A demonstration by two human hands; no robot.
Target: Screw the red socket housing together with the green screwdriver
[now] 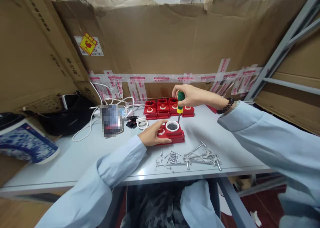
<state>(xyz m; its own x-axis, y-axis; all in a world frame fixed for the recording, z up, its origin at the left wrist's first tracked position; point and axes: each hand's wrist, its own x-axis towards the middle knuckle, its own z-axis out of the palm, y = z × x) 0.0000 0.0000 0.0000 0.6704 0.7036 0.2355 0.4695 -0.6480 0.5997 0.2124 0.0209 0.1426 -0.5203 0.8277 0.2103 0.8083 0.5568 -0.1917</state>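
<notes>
A red housing point(176, 137) with a white ring point(172, 126) around a dark round window lies on the table in front of me. My left hand point(153, 133) grips its left end, thumb along the front side. From above, my right hand point(188, 94) holds a screwdriver point(180, 103) with a green and yellow handle, shaft pointing down. The screwdriver's tip is at the housing's back right corner; whether it sits in a screw I cannot tell. Nearer to me lie a pile of loose screws point(172, 158) and several metal T-shaped rods with pale cords point(203, 157).
Several more red housings point(163, 108) stand in a row at the back. White rings point(142, 122), black pieces point(131, 122), white cables point(86, 134) and a blurred-out device point(111, 119) lie to the left. Cardboard point(155, 38) walls the back; a blue-and-white container point(27, 141) stands far left.
</notes>
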